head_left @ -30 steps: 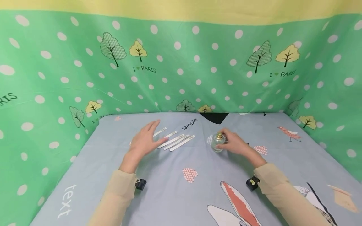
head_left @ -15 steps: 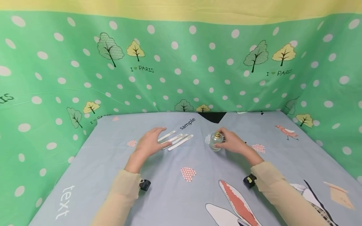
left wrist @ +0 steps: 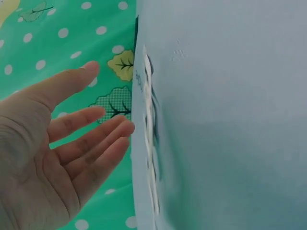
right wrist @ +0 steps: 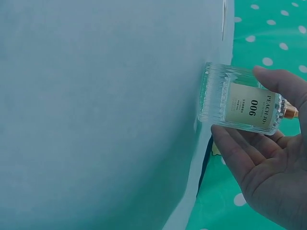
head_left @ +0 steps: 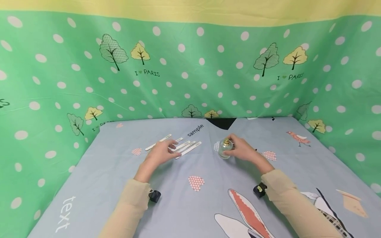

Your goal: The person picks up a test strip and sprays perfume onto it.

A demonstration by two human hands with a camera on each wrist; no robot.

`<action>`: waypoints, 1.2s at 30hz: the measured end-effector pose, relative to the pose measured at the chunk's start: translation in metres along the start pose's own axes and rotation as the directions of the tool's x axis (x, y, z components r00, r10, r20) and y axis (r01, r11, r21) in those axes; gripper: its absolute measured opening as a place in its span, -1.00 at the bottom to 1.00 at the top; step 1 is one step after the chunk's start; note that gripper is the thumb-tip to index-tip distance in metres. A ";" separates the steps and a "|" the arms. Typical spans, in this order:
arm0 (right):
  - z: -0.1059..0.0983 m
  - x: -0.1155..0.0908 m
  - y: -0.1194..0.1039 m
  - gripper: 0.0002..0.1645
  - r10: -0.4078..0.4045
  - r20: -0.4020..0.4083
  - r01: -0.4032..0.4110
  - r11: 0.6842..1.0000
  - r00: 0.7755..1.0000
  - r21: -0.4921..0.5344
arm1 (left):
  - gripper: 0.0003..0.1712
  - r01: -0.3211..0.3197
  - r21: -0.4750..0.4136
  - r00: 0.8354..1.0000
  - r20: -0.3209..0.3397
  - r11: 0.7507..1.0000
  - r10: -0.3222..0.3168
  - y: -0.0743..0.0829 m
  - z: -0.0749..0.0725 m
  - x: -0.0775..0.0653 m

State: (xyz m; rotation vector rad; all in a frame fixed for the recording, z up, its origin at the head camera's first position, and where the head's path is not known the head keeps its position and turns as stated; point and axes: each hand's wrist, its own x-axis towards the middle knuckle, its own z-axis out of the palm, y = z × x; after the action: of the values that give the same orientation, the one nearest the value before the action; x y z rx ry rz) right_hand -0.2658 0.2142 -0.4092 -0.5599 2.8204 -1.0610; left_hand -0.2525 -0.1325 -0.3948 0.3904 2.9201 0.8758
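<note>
In the head view, my left hand [head_left: 159,153] hovers over the left ends of several white paper test strips [head_left: 191,149] with small print at one tip. The left wrist view shows the thumb apart from loosely bent fingers [left wrist: 93,160], with nothing between them; the strips [left wrist: 150,124] lie beside them, edge-on. To the right, my right hand [head_left: 245,151] holds a clear glass perfume bottle [head_left: 225,151] with a gold spray top. Its thumb and fingers lie on opposite sides of the bottle [right wrist: 247,103], whose pale label reads 006. The bottle stands upright on the cloth.
A grey-blue printed cloth [head_left: 166,211] covers the table. Green dotted fabric [head_left: 175,59] hangs at the back and sides. Dark wrist cameras [head_left: 154,196] sit at both cuffs. One strip [head_left: 157,142] lies left of the others, partly behind my left hand.
My left hand has moved right and slightly down over the strips, its fingers bending more, uncovering the leftmost strip. My right hand stays on the perfume bottle. The view has turned slightly right.
</note>
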 end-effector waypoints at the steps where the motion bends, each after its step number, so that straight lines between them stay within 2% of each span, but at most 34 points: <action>1: 0.000 0.000 0.000 -0.36 0.000 0.000 0.000 1.000 1.000 0.000 | -0.40 0.000 -0.005 1.000 0.001 1.000 0.000 -0.001 0.001 0.000; 7: 0.000 0.000 0.000 -0.37 -0.005 0.001 0.005 1.000 1.000 0.000 | -0.60 -0.020 -0.004 1.000 -0.024 1.000 0.020 -0.004 0.005 0.003; 12: 0.000 0.001 0.001 -0.36 -0.006 -0.001 0.006 1.000 1.000 -0.007 | -0.72 -0.008 -0.010 1.000 -0.010 1.000 0.008 -0.008 0.007 0.005; 30: 0.000 0.000 0.000 -0.36 0.007 0.000 -0.007 1.000 1.000 -0.004 | -0.81 0.057 0.048 0.998 0.013 0.997 -0.058 -0.013 0.016 0.011; 36: 0.000 0.000 -0.001 -0.34 0.018 0.009 -0.018 1.000 1.000 0.013 | -0.78 0.098 0.006 0.993 0.073 0.995 -0.098 -0.021 0.016 0.017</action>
State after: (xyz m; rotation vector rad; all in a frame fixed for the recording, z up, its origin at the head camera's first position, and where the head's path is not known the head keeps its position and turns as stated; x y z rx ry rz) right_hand -0.2657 0.2133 -0.4087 -0.5354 2.8027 -1.0703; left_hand -0.2718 -0.1371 -0.4195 0.2705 2.8464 0.8266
